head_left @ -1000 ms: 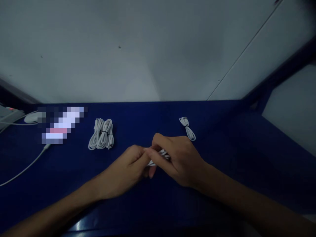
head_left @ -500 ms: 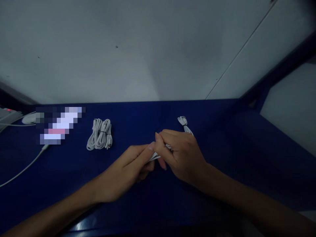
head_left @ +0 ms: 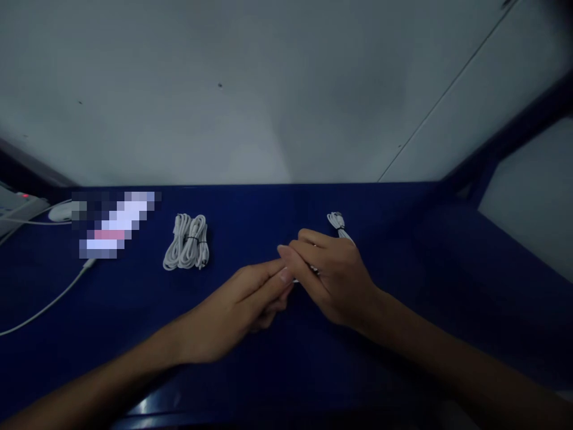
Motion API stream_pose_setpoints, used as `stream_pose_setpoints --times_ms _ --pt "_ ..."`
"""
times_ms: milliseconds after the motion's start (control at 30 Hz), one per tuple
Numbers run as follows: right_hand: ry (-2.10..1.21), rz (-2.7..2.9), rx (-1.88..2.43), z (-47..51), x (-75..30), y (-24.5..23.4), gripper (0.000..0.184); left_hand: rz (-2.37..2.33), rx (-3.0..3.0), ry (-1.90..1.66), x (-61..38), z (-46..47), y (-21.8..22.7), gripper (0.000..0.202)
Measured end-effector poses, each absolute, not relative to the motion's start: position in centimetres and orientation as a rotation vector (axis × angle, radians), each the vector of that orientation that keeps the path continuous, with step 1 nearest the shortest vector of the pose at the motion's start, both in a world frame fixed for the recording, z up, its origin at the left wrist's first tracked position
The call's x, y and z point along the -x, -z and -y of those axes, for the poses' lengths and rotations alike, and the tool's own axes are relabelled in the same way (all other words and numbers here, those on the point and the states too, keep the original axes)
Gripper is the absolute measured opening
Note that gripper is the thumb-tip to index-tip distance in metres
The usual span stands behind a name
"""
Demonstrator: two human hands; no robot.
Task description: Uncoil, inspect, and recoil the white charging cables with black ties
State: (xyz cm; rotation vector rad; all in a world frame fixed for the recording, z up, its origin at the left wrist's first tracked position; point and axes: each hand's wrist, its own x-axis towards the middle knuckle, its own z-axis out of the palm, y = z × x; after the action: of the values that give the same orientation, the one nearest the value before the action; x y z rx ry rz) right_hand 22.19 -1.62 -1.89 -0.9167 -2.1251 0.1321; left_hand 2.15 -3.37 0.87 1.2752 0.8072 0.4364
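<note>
My two hands meet over the middle of the blue table (head_left: 403, 280). My right hand (head_left: 333, 278) is closed round a small white cable (head_left: 308, 272), of which only a sliver shows between the fingers. My left hand (head_left: 250, 298) has its fingers pinched at the end of that same cable, touching my right fingertips. A tied bundle of white cable (head_left: 188, 242) lies to the left of my hands. A smaller coiled white cable (head_left: 338, 224) lies just behind my right hand, partly hidden by it.
At the far left lie a white mouse (head_left: 60, 212), a grey device with a red light (head_left: 15, 206) and a long white cord (head_left: 49, 298) running toward the front edge. A grey wall rises behind the table. A dark blue frame slants at right.
Both hands have shifted slightly away from me and to the right. Less of the white cable shows between them now; my left fingers have stretched out toward my right fingertips.
</note>
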Motion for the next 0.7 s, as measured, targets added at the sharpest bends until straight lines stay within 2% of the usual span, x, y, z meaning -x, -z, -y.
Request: stream_pose_setpoints --times_ms 100,233,400,567,700 --pt "0.040 2.092 0.872 1.44 -22.22 2.00 0.053 -0.722 -1.215 -0.439 -2.12 3.16 -0.72 0.041" --pt "0.055 2.054 0.791 1.25 -22.37 1.64 0.057 -0.611 -1.108 -0.376 -1.98 2.97 -0.91 0.038" --pt "0.191 2.049 0.688 1.18 -22.61 1.08 0.056 -0.576 -0.891 -0.247 -1.78 2.94 -1.47 0.053" --pt "0.286 1.965 0.513 1.21 -22.60 1.42 0.054 -0.498 -0.778 -0.146 -1.59 2.90 -1.68 0.042" --pt "0.295 1.904 0.513 1.22 -22.51 1.94 0.049 -0.538 -0.873 -0.208 -1.61 3.04 -1.61 0.037"
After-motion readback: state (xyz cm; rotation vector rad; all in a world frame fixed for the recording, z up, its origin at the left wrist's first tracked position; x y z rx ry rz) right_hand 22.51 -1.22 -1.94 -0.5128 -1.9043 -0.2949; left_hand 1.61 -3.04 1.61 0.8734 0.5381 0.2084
